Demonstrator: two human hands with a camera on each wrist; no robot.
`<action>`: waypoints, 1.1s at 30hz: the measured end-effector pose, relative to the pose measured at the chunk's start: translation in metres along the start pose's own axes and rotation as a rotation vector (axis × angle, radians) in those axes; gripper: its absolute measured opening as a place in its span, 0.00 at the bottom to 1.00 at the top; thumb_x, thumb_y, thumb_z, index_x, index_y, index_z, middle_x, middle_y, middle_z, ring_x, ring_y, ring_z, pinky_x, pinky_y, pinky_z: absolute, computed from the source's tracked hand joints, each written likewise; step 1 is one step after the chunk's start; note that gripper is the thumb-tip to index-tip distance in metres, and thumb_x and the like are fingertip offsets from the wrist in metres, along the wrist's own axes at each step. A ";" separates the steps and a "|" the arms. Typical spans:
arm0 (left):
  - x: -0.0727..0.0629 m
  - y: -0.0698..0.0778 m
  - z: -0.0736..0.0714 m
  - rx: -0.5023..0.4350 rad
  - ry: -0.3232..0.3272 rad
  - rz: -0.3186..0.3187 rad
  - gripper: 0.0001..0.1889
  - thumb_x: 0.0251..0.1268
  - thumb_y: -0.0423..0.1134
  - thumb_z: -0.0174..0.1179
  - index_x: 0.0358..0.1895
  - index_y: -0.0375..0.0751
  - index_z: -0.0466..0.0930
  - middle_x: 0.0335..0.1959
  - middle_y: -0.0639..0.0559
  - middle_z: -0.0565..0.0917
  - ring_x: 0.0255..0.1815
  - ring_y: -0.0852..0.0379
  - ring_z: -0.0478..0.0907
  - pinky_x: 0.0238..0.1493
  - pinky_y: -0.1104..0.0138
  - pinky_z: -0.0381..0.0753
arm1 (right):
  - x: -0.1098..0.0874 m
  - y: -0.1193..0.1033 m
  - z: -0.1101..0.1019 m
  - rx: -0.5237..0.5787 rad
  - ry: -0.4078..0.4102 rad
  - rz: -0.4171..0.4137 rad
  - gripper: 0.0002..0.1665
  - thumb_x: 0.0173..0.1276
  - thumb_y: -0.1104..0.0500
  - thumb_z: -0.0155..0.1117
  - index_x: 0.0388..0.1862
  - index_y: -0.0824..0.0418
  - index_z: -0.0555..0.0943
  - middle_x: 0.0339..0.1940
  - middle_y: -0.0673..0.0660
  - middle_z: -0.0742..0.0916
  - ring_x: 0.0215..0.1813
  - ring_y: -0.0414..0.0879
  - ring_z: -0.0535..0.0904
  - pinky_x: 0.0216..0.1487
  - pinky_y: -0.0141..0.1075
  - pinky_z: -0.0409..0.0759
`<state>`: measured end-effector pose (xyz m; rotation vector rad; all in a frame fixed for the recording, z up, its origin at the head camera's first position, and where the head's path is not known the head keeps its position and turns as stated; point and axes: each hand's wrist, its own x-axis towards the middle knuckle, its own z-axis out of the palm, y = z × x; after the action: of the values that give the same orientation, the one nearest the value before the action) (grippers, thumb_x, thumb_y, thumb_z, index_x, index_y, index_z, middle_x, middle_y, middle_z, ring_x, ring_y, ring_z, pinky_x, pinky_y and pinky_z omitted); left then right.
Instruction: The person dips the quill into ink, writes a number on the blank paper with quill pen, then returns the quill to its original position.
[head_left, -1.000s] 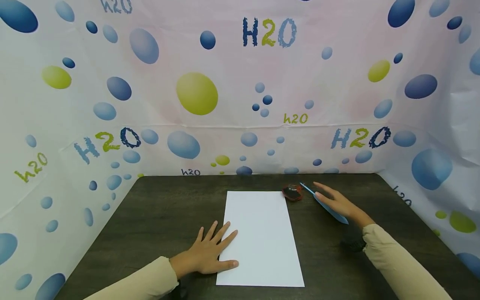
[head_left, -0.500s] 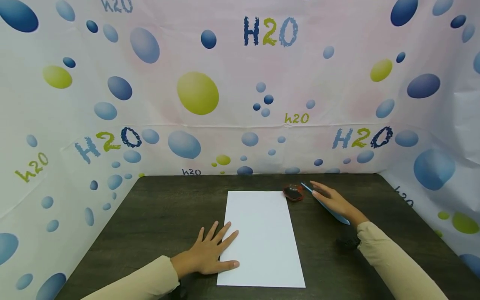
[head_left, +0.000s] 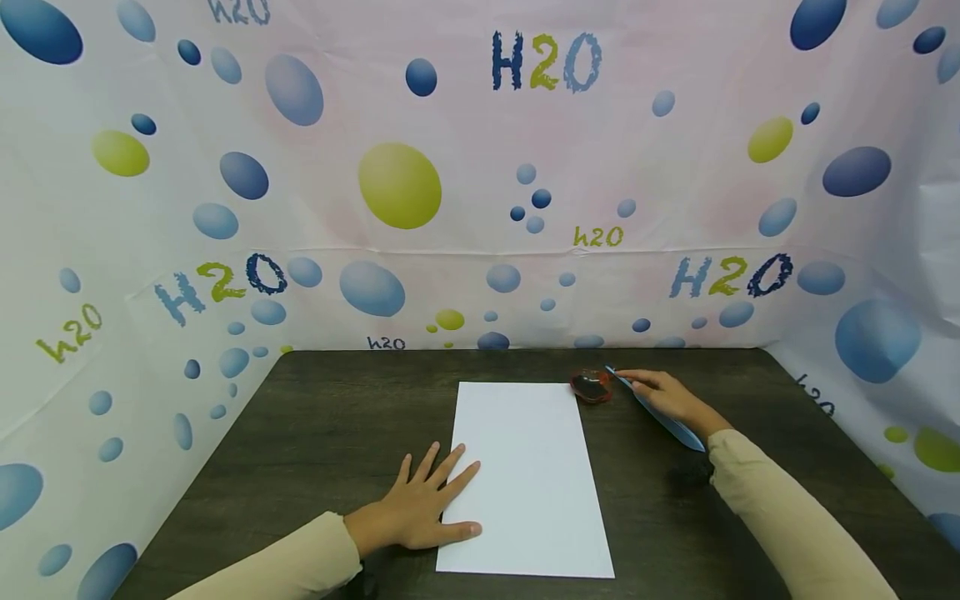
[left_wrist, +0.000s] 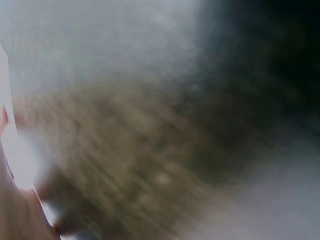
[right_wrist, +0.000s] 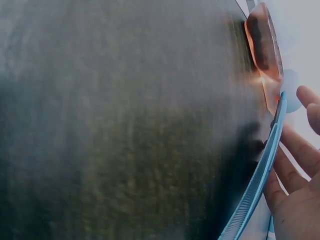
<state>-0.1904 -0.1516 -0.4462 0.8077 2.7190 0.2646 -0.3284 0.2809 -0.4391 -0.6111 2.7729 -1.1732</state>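
Note:
My left hand (head_left: 420,506) lies with fingers spread on the left edge of a blank white sheet of paper (head_left: 528,479). In the left wrist view only a blurred part of that hand (left_wrist: 17,212) shows. A light-blue feather-shaped object (head_left: 667,423), its slim end pointing away, lies right of the paper. Over its slim end, my right hand (head_left: 671,397) reaches with lowered fingertips. The right wrist view has the fingers (right_wrist: 295,150) close behind the blue object's ridged edge (right_wrist: 257,185), with another digit held apart from it.
A small translucent red-orange piece (head_left: 591,387) with a dark middle sits at the paper's far right corner, near the blue object's tip. The dark wood-look table (head_left: 345,417) meets a white backdrop (head_left: 465,125) printed with bubbles and H2O lettering.
My right hand has moved slightly left and its fingers have come down onto the blue object's slim end. The left hand stays on the paper.

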 end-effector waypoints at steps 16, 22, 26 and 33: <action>0.001 -0.001 0.001 -0.003 0.013 0.013 0.44 0.61 0.77 0.37 0.78 0.63 0.41 0.79 0.51 0.36 0.76 0.34 0.33 0.64 0.29 0.35 | 0.014 0.006 -0.005 -0.023 -0.016 0.021 0.22 0.71 0.71 0.46 0.62 0.70 0.75 0.61 0.76 0.75 0.43 0.56 0.75 0.45 0.46 0.74; 0.001 0.000 -0.002 0.008 -0.004 -0.002 0.45 0.61 0.76 0.38 0.78 0.62 0.41 0.79 0.51 0.36 0.76 0.35 0.34 0.64 0.30 0.37 | 0.017 0.008 -0.004 -0.065 -0.010 0.049 0.20 0.69 0.70 0.52 0.59 0.70 0.77 0.57 0.76 0.77 0.38 0.50 0.74 0.37 0.37 0.71; -0.001 0.002 -0.002 0.022 -0.004 -0.008 0.45 0.62 0.76 0.39 0.78 0.61 0.41 0.79 0.51 0.36 0.76 0.35 0.34 0.65 0.30 0.38 | 0.018 0.009 -0.002 -0.054 -0.017 0.064 0.20 0.69 0.71 0.53 0.59 0.70 0.77 0.56 0.76 0.77 0.35 0.51 0.73 0.34 0.37 0.71; 0.000 0.000 0.000 0.023 -0.001 -0.011 0.45 0.61 0.76 0.38 0.78 0.61 0.41 0.79 0.51 0.36 0.77 0.35 0.34 0.65 0.30 0.38 | 0.020 0.009 -0.001 -0.011 -0.032 0.068 0.19 0.69 0.71 0.54 0.58 0.70 0.78 0.58 0.76 0.77 0.40 0.50 0.74 0.36 0.36 0.72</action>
<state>-0.1903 -0.1514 -0.4456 0.7985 2.7292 0.2306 -0.3497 0.2799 -0.4427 -0.5267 2.7519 -1.1255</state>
